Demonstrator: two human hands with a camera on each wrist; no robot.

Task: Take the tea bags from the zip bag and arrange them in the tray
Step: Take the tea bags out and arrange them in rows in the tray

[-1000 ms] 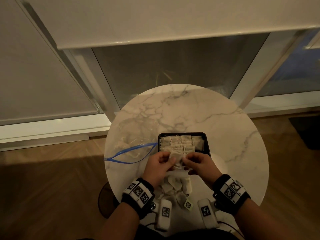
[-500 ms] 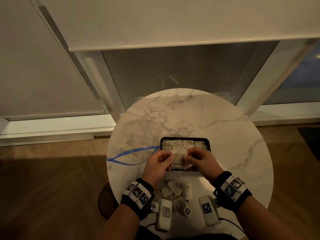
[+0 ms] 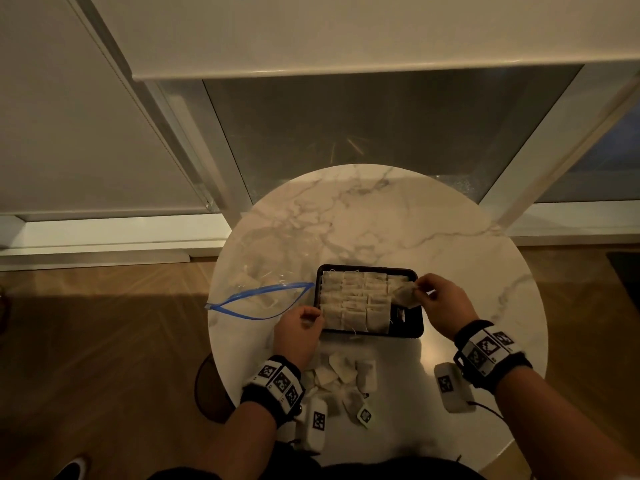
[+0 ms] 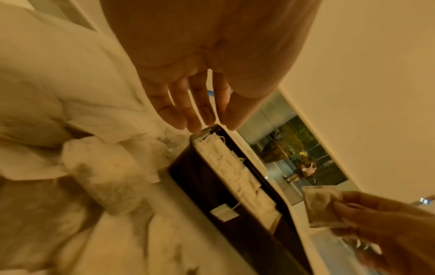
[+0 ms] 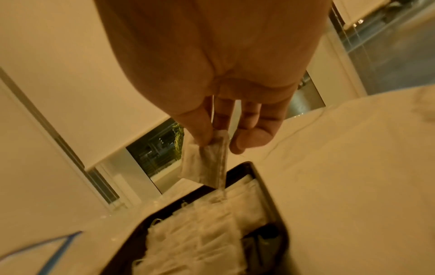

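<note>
A black tray [image 3: 408,332] on the round marble table holds rows of tea bags [image 3: 353,299], with a bare strip at its right side. My right hand [image 3: 420,289] pinches one tea bag [image 3: 406,295] by its edge above the tray's far right part; the right wrist view shows this tea bag [image 5: 207,163] hanging over the tray [image 5: 270,188]. My left hand [image 3: 313,315] holds nothing, its relaxed fingers [image 4: 200,115] at the tray's near left corner [image 4: 204,130]. A clear zip bag [image 3: 263,292] with a blue zip lies left of the tray. Loose tea bags [image 3: 341,379] are heaped near me.
Two white marker-tagged devices [image 3: 315,422] [image 3: 450,386] lie by the table's near edge. The table's far half [image 3: 363,220] is bare marble. Behind it stand a window frame and glass, with wooden floor on both sides.
Both hands were holding one tea bag over the tray's near edge. The left hand has let go and dropped to the tray's left corner; the right has carried the bag to the tray's far right.
</note>
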